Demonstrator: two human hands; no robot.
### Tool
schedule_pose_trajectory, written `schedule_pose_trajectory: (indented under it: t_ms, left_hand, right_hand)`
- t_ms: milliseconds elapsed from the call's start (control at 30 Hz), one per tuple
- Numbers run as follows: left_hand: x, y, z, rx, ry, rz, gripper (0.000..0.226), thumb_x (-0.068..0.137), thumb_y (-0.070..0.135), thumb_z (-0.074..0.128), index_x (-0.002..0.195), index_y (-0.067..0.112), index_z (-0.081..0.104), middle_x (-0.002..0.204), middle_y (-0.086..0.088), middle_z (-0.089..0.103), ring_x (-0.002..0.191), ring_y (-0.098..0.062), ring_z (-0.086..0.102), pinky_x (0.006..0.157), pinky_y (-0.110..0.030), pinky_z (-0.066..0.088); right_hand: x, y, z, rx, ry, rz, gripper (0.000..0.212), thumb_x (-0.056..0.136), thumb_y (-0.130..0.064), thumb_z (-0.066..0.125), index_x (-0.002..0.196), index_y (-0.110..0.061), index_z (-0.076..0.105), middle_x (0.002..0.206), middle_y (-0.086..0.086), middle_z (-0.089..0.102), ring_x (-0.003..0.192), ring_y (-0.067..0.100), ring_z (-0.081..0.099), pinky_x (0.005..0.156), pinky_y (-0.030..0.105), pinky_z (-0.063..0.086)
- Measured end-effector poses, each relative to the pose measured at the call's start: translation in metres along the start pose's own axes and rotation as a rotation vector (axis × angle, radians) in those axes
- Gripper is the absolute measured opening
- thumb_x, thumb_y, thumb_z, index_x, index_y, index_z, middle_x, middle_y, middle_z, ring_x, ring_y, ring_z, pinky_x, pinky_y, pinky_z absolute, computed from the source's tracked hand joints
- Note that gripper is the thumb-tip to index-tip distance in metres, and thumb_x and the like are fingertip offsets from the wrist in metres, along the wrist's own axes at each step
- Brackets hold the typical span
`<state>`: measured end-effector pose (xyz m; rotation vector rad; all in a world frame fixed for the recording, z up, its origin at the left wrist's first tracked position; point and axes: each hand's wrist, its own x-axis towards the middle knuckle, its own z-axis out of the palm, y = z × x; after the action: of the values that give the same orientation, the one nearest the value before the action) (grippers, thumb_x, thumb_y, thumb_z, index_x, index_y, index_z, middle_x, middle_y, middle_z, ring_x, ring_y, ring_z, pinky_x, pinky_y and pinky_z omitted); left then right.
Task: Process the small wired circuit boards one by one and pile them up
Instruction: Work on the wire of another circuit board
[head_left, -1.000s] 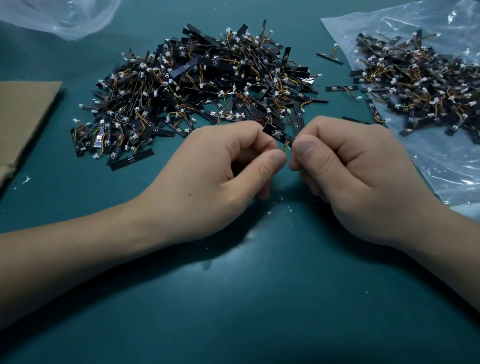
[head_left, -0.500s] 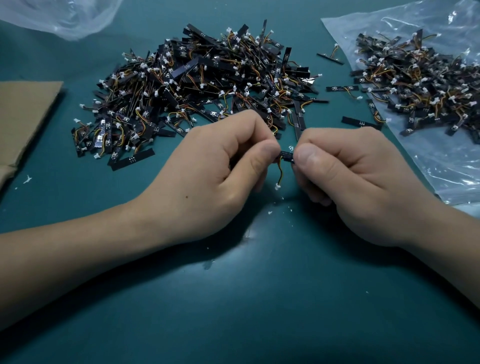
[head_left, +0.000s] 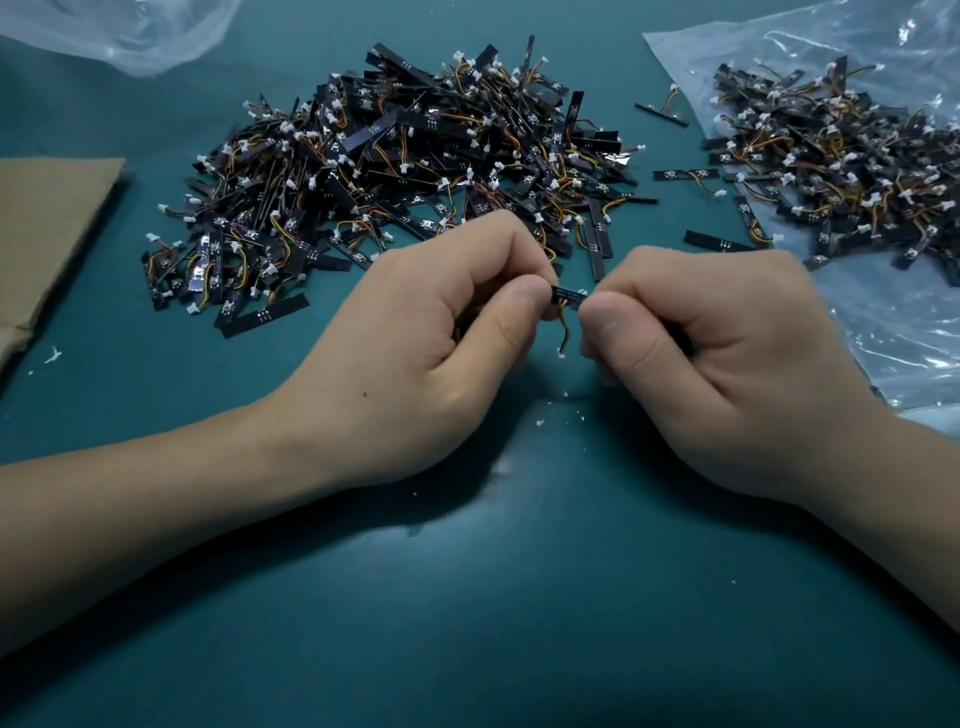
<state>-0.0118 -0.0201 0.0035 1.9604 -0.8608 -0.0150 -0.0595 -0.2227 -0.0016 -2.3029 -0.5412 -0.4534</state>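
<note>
Black and stiff, the small board (head_left: 567, 296) is pinched at each end by the left hand (head_left: 441, 338) and right hand (head_left: 691, 343); best to work it gently, sparing the dangling wire (head_left: 563, 335).

Observed: the left hand (head_left: 415, 358) is bare, its left thumbnail (head_left: 529, 297) cut short and plain, with one small dark speck (head_left: 364, 395) on the back. The right hand (head_left: 727, 358) is bare, its right thumbnail (head_left: 598, 310) likewise short. The left forearm (head_left: 156, 514) and right forearm (head_left: 893, 499) are bare along their whole visible length. Other nails hidden.
</note>
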Motion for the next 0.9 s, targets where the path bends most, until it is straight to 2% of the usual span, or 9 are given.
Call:
schedule_pose_trajectory:
  t_ms: [67, 167, 300, 367, 467, 600, 733, 900]
  left_hand:
    - [-0.0001, 0.0000, -0.0004, -0.034, -0.021, -0.006, 0.015, 0.104, 0.019, 0.047, 0.092, 0.018, 0.056, 0.067, 0.003, 0.060, 0.056, -0.013, 0.052, 0.056, -0.021, 0.039]
    - [-0.0015, 0.0013, -0.0008, -0.056, -0.026, 0.018, 0.016, 0.105, 0.017, 0.048, 0.090, 0.017, 0.056, 0.066, 0.002, 0.060, 0.056, -0.015, 0.052, 0.056, -0.024, 0.040]
    - [-0.0020, 0.0033, -0.0017, -0.053, -0.014, 0.032, 0.017, 0.102, 0.018, 0.050, 0.086, 0.015, 0.055, 0.064, -0.002, 0.058, 0.055, -0.019, 0.052, 0.053, -0.030, 0.041]
    - [0.0004, 0.0027, -0.0014, 0.010, -0.058, 0.003, 0.020, 0.099, 0.019, 0.052, 0.080, 0.018, 0.054, 0.063, -0.003, 0.058, 0.057, -0.019, 0.052, 0.055, -0.032, 0.042]
    - [0.0021, 0.0038, -0.0002, 0.092, -0.128, -0.011, 0.023, 0.098, 0.019, 0.053, 0.075, 0.021, 0.053, 0.062, 0.003, 0.059, 0.060, -0.015, 0.054, 0.058, -0.023, 0.040]
    - [0.0018, 0.0042, -0.0022, 0.003, -0.109, -0.022, 0.024, 0.099, 0.015, 0.052, 0.075, 0.020, 0.052, 0.061, 0.004, 0.059, 0.055, -0.014, 0.052, 0.056, -0.021, 0.039]
    - [0.0027, 0.0033, -0.0026, -0.060, -0.133, -0.053, 0.026, 0.095, 0.012, 0.053, 0.070, 0.017, 0.053, 0.057, 0.006, 0.057, 0.052, -0.012, 0.050, 0.055, -0.023, 0.039]
    - [0.0045, 0.0015, -0.0040, -0.135, -0.172, -0.098, 0.027, 0.094, 0.010, 0.050, 0.066, 0.011, 0.053, 0.054, 0.008, 0.056, 0.050, -0.010, 0.050, 0.055, -0.020, 0.038]
  right_hand:
    - [-0.0022, -0.0007, 0.0018, -0.057, 0.040, -0.041, 0.036, 0.104, -0.025, 0.050, 0.078, -0.008, 0.067, 0.062, 0.004, 0.059, 0.059, 0.018, 0.050, 0.058, 0.029, 0.041]
    - [-0.0028, -0.0008, 0.0019, -0.017, 0.052, 0.006, 0.038, 0.103, -0.026, 0.048, 0.074, -0.009, 0.065, 0.059, 0.007, 0.059, 0.056, 0.024, 0.053, 0.056, 0.037, 0.041]
    - [0.0007, -0.0015, 0.0018, 0.113, 0.002, 0.109, 0.030, 0.103, -0.032, 0.047, 0.077, -0.024, 0.060, 0.060, 0.007, 0.058, 0.055, 0.022, 0.053, 0.055, 0.040, 0.042]
    - [0.0016, -0.0012, 0.0018, 0.139, 0.012, 0.129, 0.027, 0.103, -0.032, 0.049, 0.079, -0.025, 0.058, 0.062, 0.005, 0.058, 0.055, 0.022, 0.053, 0.055, 0.040, 0.043]
    - [0.0012, -0.0024, 0.0010, 0.130, 0.041, 0.117, 0.025, 0.102, -0.029, 0.050, 0.078, -0.025, 0.056, 0.060, 0.001, 0.057, 0.054, 0.022, 0.053, 0.053, 0.040, 0.042]
    - [0.0023, -0.0031, -0.0004, 0.208, -0.019, 0.147, 0.026, 0.101, -0.031, 0.049, 0.078, -0.022, 0.056, 0.059, 0.008, 0.055, 0.054, 0.025, 0.051, 0.054, 0.043, 0.043]
    - [0.0036, -0.0028, -0.0002, 0.204, -0.080, 0.167, 0.029, 0.100, -0.021, 0.052, 0.071, -0.020, 0.055, 0.057, 0.004, 0.053, 0.056, 0.022, 0.050, 0.056, 0.038, 0.043]
    - [0.0046, -0.0039, -0.0002, 0.229, -0.102, 0.186, 0.031, 0.101, -0.022, 0.051, 0.070, -0.020, 0.056, 0.056, -0.002, 0.056, 0.054, 0.020, 0.055, 0.057, 0.026, 0.041]
